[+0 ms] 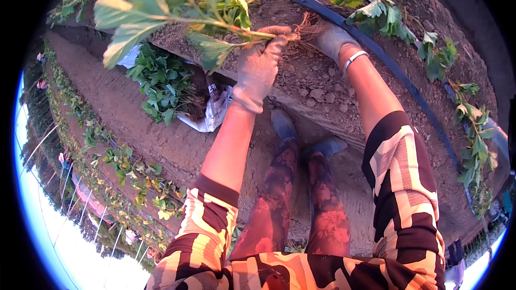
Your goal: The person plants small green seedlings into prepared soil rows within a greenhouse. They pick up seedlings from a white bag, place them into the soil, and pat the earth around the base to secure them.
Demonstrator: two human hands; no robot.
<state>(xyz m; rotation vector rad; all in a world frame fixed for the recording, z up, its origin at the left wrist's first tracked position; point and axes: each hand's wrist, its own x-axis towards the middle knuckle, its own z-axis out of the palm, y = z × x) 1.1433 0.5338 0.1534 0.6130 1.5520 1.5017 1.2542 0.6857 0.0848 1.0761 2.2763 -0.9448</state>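
My left hand (260, 66), in a pale work glove, grips a bare-root leafy seedling (217, 22) by the base of its stems. Its broad green leaves spread to the upper left, blurred at the top. Reddish-brown roots (308, 28) point right, close to my right hand. My right hand (333, 41), also gloved, is low against the loose soil (298, 72) of the raised bed, just inside a dark drip hose (397, 70). Its fingers are hidden by shadow, roots or soil, so I cannot tell their pose. A white band (354, 59) circles the right wrist.
An opened white sack (215, 114) with a bundle of leafy seedlings (161, 82) lies in the furrow at left. Planted seedlings (437, 54) droop along a second hose on the right. My shoes (284, 123) stand beside the bed. More planted rows (133, 169) and distant people are at left.
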